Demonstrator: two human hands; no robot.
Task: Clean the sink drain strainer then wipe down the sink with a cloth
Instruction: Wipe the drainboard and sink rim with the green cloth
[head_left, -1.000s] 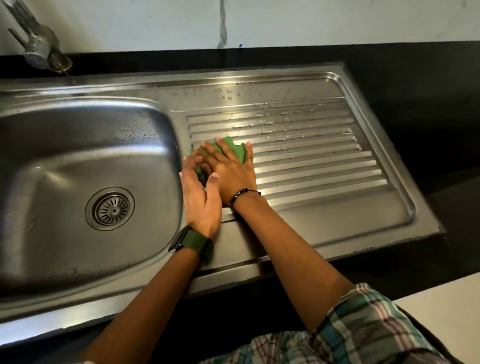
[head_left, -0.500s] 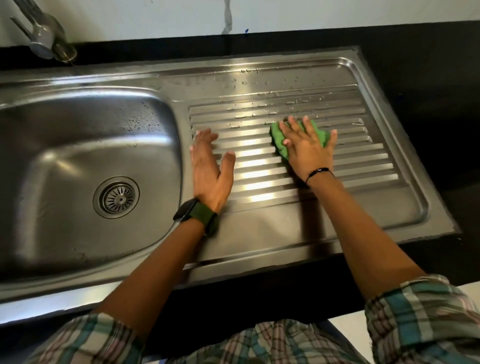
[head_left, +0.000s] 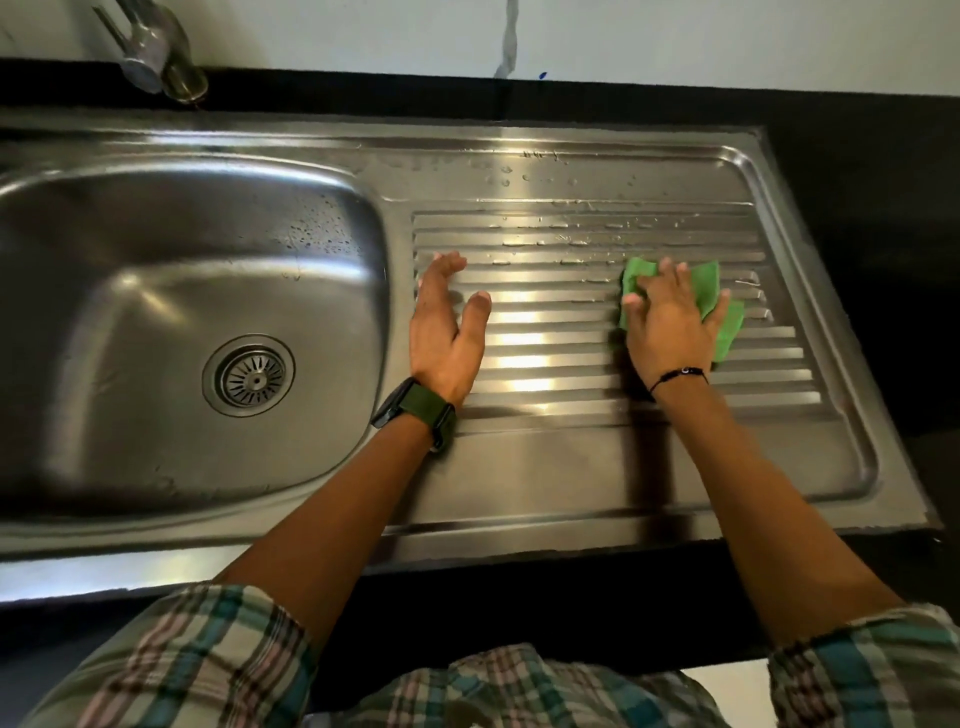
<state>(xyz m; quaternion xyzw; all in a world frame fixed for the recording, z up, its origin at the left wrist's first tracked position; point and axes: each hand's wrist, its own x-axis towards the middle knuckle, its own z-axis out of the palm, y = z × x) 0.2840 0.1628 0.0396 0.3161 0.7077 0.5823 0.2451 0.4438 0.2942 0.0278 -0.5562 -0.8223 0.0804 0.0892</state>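
Black worktop, steel sink (head_left: 571, 467). Green cloth (head_left: 719, 312) is pressed flat on the ribbed drainboard under the spread right hand (head_left: 670, 322); left hand (head_left: 447, 332) rests open, empty. Far-rib droplets (head_left: 571, 239) may be missed.

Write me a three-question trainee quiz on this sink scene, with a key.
1. True or false: the green cloth lies in the stainless steel sink basin.
2. Which hand presses the cloth on the ribbed steel drainboard? A) left hand B) right hand C) both
3. Fill in: the round metal drain strainer sits in the ____ of the basin.

Key
1. False. It lies on the drainboard, towards its right end.
2. B. The left hand rests bare on the ribs next to the basin.
3. Bottom, seated in its drain hole.
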